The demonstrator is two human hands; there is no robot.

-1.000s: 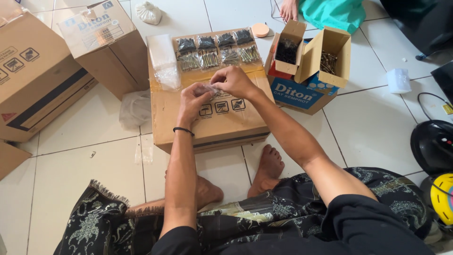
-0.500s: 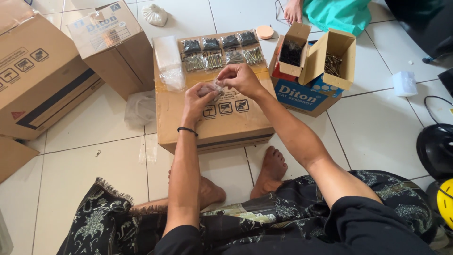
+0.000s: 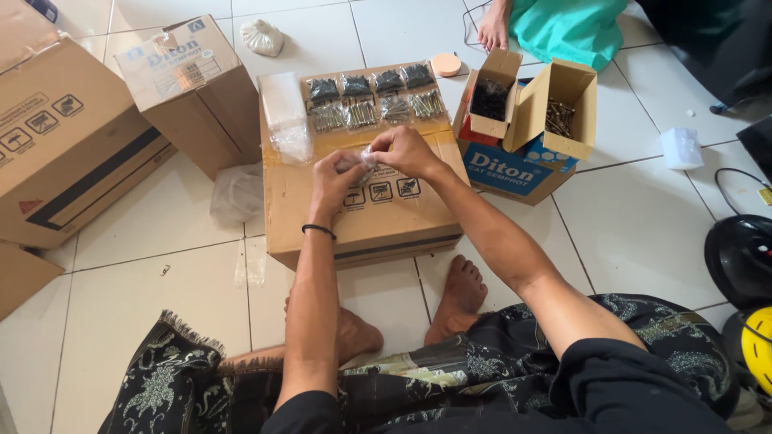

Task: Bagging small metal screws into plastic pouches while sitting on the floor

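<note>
My left hand (image 3: 336, 178) and my right hand (image 3: 408, 150) meet over a flat cardboard box (image 3: 322, 217) and together pinch a small clear plastic bag (image 3: 363, 159); what is inside it I cannot tell. At the box's far edge lie two rows of small filled bags: dark screws (image 3: 371, 83) behind, lighter screws (image 3: 378, 111) in front. A stack of clear empty bags (image 3: 285, 112) lies at the box's left corner. A black band circles my left wrist.
Two small open cartons, one with dark screws (image 3: 488, 98) and one with brass screws (image 3: 560, 116), stand on a blue-and-white box (image 3: 507, 170) to the right. Large cardboard boxes (image 3: 72, 128) stand left. Another person's foot (image 3: 492, 28) and teal cloth are at the top. A helmet (image 3: 740, 257) lies right.
Both hands have stayed together on the small bag, with only slight finger shifts. The view itself has drifted a little.
</note>
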